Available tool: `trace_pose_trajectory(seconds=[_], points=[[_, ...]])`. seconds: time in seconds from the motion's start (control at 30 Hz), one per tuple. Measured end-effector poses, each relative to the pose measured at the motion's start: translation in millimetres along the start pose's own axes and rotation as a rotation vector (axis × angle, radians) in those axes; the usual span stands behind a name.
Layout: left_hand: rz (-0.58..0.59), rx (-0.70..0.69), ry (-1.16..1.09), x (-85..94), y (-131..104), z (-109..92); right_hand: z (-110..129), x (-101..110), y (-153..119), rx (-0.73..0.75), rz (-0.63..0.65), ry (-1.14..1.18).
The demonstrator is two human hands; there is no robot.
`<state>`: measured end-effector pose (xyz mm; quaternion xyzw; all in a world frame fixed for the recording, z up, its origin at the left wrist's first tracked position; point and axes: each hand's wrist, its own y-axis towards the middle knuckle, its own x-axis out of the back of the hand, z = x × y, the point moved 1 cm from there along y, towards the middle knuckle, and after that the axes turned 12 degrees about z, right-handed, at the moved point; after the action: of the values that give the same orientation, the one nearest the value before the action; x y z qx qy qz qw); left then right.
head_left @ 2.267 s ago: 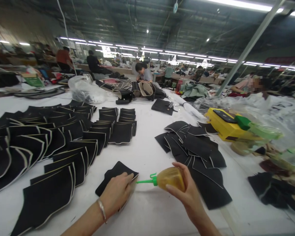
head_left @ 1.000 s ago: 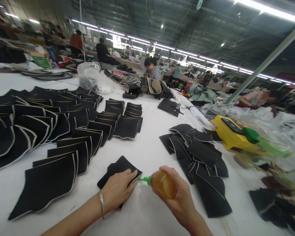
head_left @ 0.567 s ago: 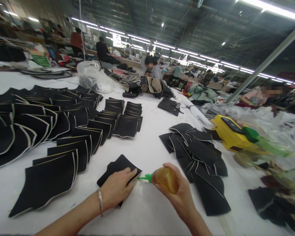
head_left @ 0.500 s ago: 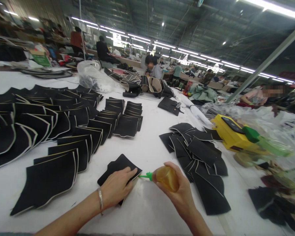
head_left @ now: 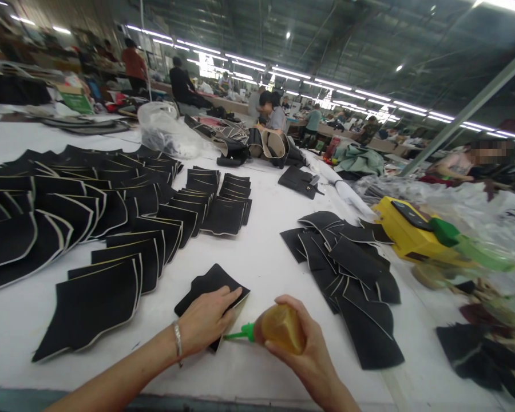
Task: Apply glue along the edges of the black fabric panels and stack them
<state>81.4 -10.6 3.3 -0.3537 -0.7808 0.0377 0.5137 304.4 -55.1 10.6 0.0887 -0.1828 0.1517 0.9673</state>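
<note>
My left hand (head_left: 210,320), a bangle at its wrist, holds a black leather piece (head_left: 212,279) at the table's near middle. Its fingers lie across the top near the right corner; part of the piece is hidden beneath the hand. Wrapped in my right hand (head_left: 311,343) is a squeeze bottle (head_left: 283,329) of amber liquid, tilted on its side. The bottle's thin green nozzle (head_left: 240,332) points left, its tip at the piece's pale right edge. Overlapping rows of black leather pieces (head_left: 98,303) with pale edges lie to the left.
A loose heap of black pieces (head_left: 356,269) lies to the right on the white table (head_left: 257,252). Beyond it stand a yellow box (head_left: 401,234) and clear plastic sheeting (head_left: 489,212). A flat black piece with a clip (head_left: 298,182) lies farther back. Other people work in the background.
The bottle's nozzle has moved down and left along the piece's edge, from near the right corner toward the near end. My left hand still rests on the piece. The view has shifted slightly.
</note>
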Motion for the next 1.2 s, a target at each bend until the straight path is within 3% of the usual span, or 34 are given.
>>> trace_pose_trajectory(seconds=[0.13,0.3,0.47,0.63,0.93,1.2], points=[[-0.005,0.007,0.008,-1.1,0.3,0.1,-1.6,-2.5,-3.4,-0.014,-0.063,-0.014],[0.005,-0.002,0.015,-1.6,1.2,0.7,-3.5,-7.1,-8.5,-0.013,0.039,0.055],[0.001,0.004,0.014,-1.4,0.5,0.5,-5.8,-7.8,-10.6,-0.03,-0.026,0.023],[0.006,-0.005,0.023,-1.8,-0.2,0.2,-7.4,-10.3,-11.9,-0.036,0.057,0.072],[0.017,-0.003,-0.002,-2.4,2.6,1.2,-15.5,21.7,9.1,0.054,-0.187,-0.161],[0.014,-0.012,-0.052,-1.7,1.7,1.4,-8.5,5.3,1.1,0.029,-0.065,-0.06]])
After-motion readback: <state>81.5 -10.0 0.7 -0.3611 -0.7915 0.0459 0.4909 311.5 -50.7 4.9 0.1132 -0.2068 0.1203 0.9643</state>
